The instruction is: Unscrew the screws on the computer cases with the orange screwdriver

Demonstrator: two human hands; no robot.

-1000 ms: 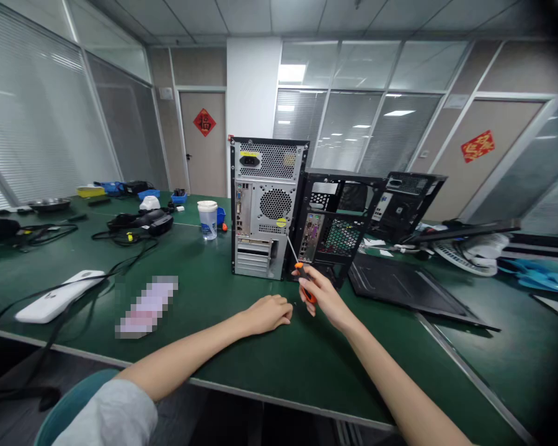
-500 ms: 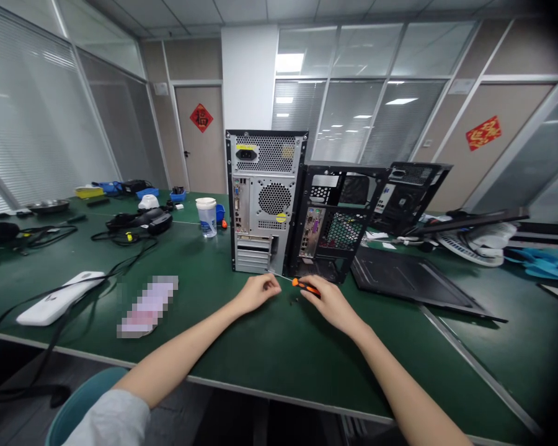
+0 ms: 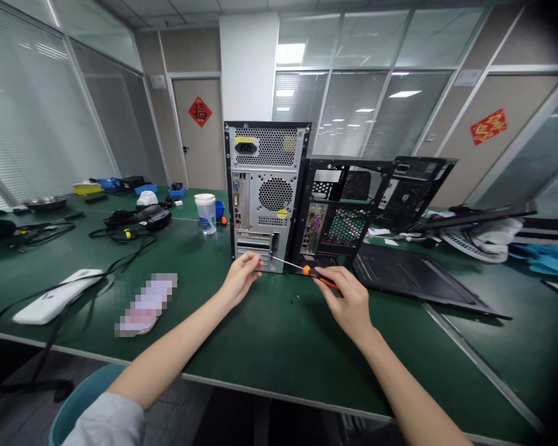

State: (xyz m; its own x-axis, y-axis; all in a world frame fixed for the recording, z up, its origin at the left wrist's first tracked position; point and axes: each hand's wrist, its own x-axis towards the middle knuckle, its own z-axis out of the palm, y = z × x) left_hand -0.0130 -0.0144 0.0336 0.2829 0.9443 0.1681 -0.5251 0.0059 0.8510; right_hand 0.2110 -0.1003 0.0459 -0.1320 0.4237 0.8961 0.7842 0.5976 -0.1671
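Note:
My right hand (image 3: 346, 296) grips a screwdriver (image 3: 323, 277) by its orange and black handle. The thin shaft points left, its tip close to my left hand (image 3: 242, 277). Thumb and fingers of that hand are pinched together in front of the lower slot covers; whatever they hold is too small to make out. Behind both hands a grey computer tower (image 3: 268, 186) stands upright, rear panel facing me. A black open-frame computer case (image 3: 314, 229) stands against its right side. On the table below lie a few tiny screws (image 3: 296, 299).
The green table (image 3: 260, 347) also carries a black side panel (image 3: 418, 279) at right, with another tower (image 3: 413, 192) and a white fan (image 3: 474, 241) behind. Left are a plastic cup (image 3: 206, 214), a white power bank-like block (image 3: 58, 296), a blurred-out phone (image 3: 149, 301) and black cables (image 3: 116, 266).
My left hand has risen and moved left to the slot covers, fingers pinched. My right hand has shifted slightly right with the screwdriver, whose shaft now shows more fully.

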